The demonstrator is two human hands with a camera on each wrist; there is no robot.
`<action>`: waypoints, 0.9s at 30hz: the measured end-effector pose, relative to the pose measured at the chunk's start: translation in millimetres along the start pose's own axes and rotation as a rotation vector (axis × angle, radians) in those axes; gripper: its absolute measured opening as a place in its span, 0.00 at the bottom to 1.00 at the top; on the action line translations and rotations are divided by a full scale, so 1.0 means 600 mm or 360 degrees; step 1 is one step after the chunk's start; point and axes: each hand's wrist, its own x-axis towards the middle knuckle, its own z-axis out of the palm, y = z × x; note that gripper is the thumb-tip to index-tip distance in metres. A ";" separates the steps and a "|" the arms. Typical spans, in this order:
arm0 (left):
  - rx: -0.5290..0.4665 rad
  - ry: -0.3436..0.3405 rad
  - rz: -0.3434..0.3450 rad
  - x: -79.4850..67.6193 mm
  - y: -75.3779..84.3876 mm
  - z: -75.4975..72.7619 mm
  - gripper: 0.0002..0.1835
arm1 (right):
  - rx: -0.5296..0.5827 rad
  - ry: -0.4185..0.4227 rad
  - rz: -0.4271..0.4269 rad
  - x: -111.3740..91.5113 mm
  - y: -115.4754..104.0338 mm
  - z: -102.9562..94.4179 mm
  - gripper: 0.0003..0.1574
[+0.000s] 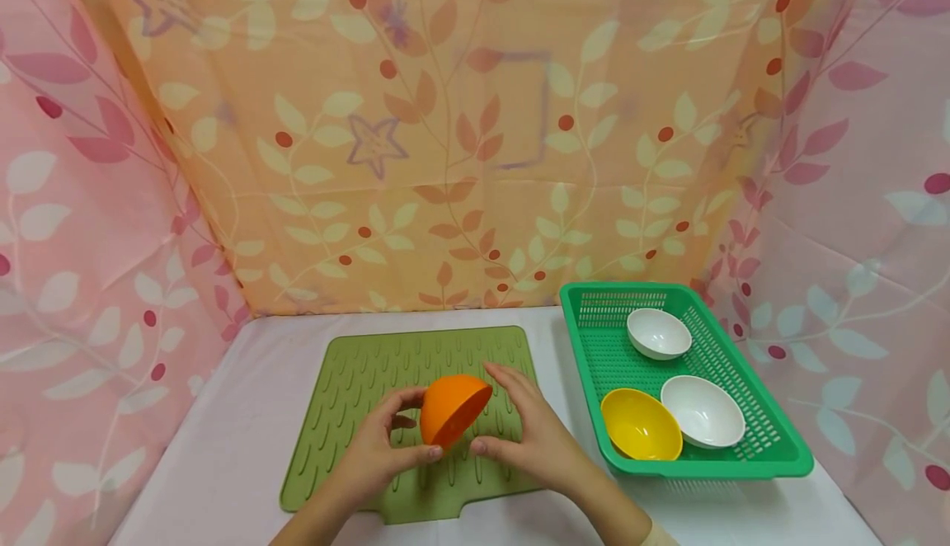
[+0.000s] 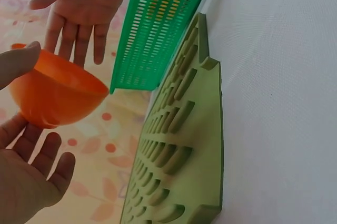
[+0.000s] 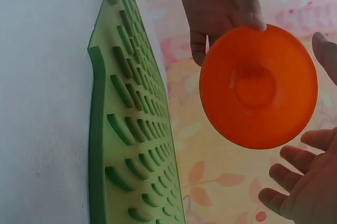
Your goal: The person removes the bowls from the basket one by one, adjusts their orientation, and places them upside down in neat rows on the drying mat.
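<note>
Orange bowl (image 1: 453, 408) held tilted above the green mat (image 1: 356, 381), left hand (image 1: 374, 455) pinching its rim between thumb and fingers, right hand (image 1: 530, 439) open alongside with fingers straight; looks light, rigid, slick plastic, so grip the rim.

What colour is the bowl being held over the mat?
Orange bowl, seen best in the right wrist view.
</note>
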 end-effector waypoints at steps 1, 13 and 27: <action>0.0030 0.0010 0.0018 0.000 0.001 0.000 0.39 | 0.0023 -0.0001 0.0027 0.001 0.000 0.000 0.57; 0.0410 0.0078 0.0510 -0.003 -0.005 -0.001 0.45 | 0.0172 -0.0086 0.0143 0.005 0.011 0.001 0.57; 0.0698 0.0051 0.0910 -0.011 0.000 0.000 0.48 | 0.0266 -0.0253 0.0241 0.007 0.024 0.003 0.67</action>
